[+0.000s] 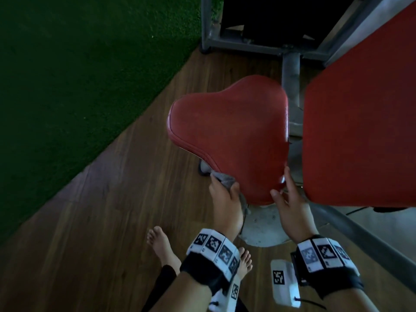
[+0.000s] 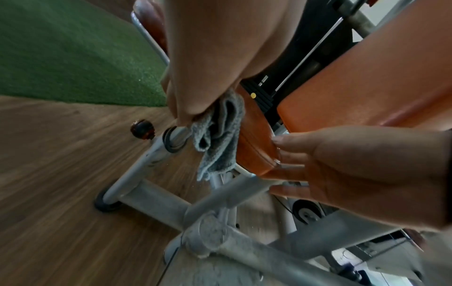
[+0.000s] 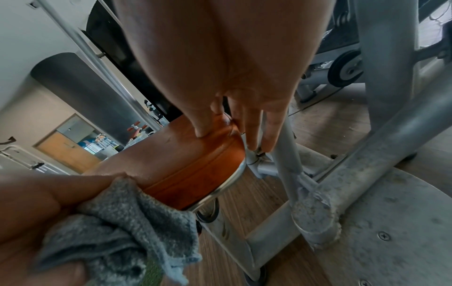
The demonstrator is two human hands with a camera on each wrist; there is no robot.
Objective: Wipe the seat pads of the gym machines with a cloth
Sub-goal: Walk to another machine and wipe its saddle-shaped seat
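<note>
Wood floor lies under the red seat (image 1: pixel 229 136), where the left hand (image 1: pixel 226 199) squeezes a gray cloth (image 1: pixel 221 178) on its near edge (right hand (image 1: pixel 290 203) flat, steadying), so next wipe across the top.

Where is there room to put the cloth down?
The top of the red seat pad is bare beyond both hands. The wood floor between the green turf and the seat is bare too. It is crowded at the near edge, where the left hand grips the grey cloth and the right hand touches the corner.
</note>
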